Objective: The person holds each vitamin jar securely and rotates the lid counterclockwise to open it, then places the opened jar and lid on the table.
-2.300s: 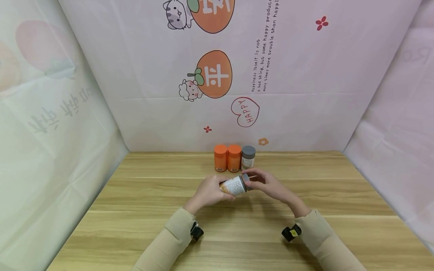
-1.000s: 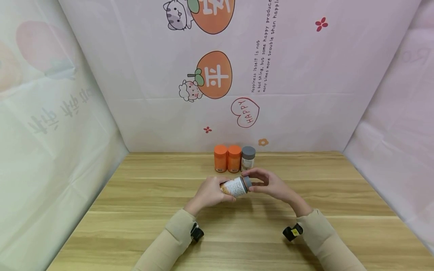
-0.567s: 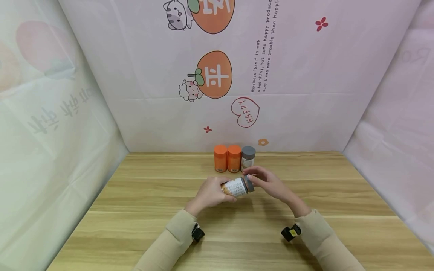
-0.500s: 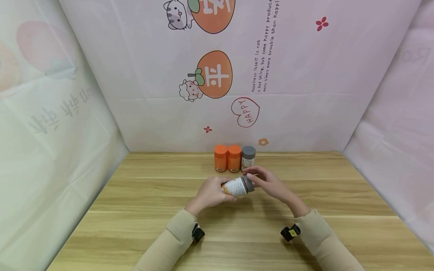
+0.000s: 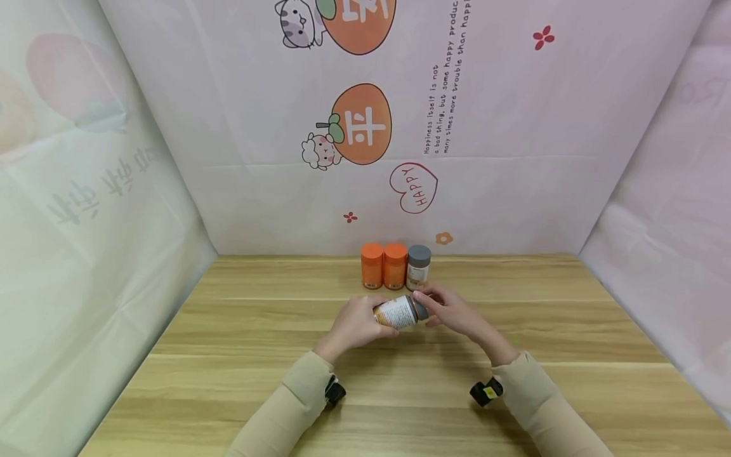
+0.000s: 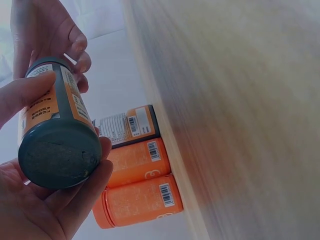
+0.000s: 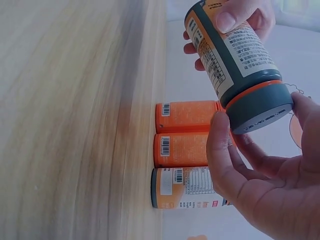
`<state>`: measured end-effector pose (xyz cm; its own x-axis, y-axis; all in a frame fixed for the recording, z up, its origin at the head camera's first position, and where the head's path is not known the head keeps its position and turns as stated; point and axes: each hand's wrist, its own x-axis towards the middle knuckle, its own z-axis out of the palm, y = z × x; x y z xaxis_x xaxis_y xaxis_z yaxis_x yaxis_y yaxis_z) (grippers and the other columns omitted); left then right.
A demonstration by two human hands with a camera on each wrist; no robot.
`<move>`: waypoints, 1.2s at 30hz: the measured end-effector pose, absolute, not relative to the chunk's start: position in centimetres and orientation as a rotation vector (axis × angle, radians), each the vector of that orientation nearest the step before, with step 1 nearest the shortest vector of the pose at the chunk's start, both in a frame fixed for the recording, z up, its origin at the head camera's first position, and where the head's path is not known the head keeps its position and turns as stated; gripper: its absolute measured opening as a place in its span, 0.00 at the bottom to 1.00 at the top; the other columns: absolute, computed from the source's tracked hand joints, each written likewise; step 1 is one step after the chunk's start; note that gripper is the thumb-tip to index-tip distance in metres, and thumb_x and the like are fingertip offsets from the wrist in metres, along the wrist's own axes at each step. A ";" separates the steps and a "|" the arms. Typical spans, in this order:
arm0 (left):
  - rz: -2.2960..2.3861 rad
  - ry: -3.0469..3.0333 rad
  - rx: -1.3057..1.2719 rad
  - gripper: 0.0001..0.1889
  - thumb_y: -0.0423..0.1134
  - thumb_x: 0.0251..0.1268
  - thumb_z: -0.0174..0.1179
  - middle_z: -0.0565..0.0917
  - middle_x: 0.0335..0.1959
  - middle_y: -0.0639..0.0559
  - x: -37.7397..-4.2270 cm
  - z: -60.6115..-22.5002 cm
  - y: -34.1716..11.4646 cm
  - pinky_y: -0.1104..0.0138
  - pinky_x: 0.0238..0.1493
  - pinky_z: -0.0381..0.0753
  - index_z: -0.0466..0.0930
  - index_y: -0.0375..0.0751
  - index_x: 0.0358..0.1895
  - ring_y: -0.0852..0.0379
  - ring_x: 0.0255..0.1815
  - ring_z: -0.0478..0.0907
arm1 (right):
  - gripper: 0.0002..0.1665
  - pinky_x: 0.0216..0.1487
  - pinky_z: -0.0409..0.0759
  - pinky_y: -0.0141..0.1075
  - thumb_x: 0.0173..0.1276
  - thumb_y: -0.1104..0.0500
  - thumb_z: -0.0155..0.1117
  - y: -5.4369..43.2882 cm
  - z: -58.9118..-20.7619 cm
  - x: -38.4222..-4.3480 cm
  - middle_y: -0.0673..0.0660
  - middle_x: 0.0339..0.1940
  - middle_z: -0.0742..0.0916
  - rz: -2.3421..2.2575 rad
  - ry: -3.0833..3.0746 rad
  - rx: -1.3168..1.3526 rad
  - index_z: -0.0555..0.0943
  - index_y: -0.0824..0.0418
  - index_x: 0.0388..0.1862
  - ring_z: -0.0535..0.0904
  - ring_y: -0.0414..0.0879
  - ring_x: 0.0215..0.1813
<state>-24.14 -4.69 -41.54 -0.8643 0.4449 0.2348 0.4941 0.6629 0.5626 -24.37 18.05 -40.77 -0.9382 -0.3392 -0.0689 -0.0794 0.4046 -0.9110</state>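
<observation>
My right hand [image 5: 457, 313] has rolled around the cap [image 7: 262, 107] in the last half second: fingertips now show on the near side, below it, while the bottle [image 5: 395, 313] has hardly moved. I read this as a fresh turn of the cap, which still sits on the neck with an orange band [image 7: 254, 92] showing beneath. My left hand [image 5: 354, 322] is wrapped around the bottle's body; my right pinches the cap between thumb and fingers. The bottle is held tilted above the table [image 5: 400, 406], short of the middle of its far edge, cap toward the right edge. Behind it, along that far edge, stand two orange jars [image 5: 383, 268] and a grey-capped jar [image 5: 418, 273], the last partly covered by my right hand. Whether the cap is loose is probably beyond these views; the label's small print is unreadable, and my sleeves [image 5: 562, 416] are cut off below.
</observation>
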 end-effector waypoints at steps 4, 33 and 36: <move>-0.974 -2.792 -0.789 0.25 0.49 0.39 0.75 0.84 0.32 0.57 -24.2 -41.7 -4.6 0.71 0.28 0.73 0.83 0.49 0.46 0.63 0.28 0.75 | 0.33 0.48 0.80 0.51 0.71 0.40 0.51 18.2 -40.7 -24.4 0.66 0.53 0.78 -1.548 2.407 -0.372 0.71 0.67 0.58 0.79 0.50 0.47; -0.998 -2.783 -0.799 0.26 0.50 0.38 0.75 0.84 0.31 0.58 -24.3 -41.7 -4.8 0.71 0.28 0.73 0.83 0.51 0.47 0.64 0.27 0.75 | 0.30 0.53 0.79 0.46 0.67 0.49 0.60 19.2 -40.3 -24.2 0.65 0.60 0.77 -1.542 2.394 -0.592 0.70 0.61 0.64 0.75 0.58 0.59; -1.012 -2.784 -0.794 0.26 0.51 0.37 0.75 0.84 0.30 0.58 -24.2 -41.6 -4.9 0.71 0.28 0.73 0.83 0.51 0.46 0.64 0.27 0.75 | 0.29 0.54 0.78 0.45 0.67 0.51 0.61 19.3 -40.2 -24.1 0.63 0.61 0.77 -1.554 2.386 -0.635 0.71 0.59 0.64 0.72 0.61 0.62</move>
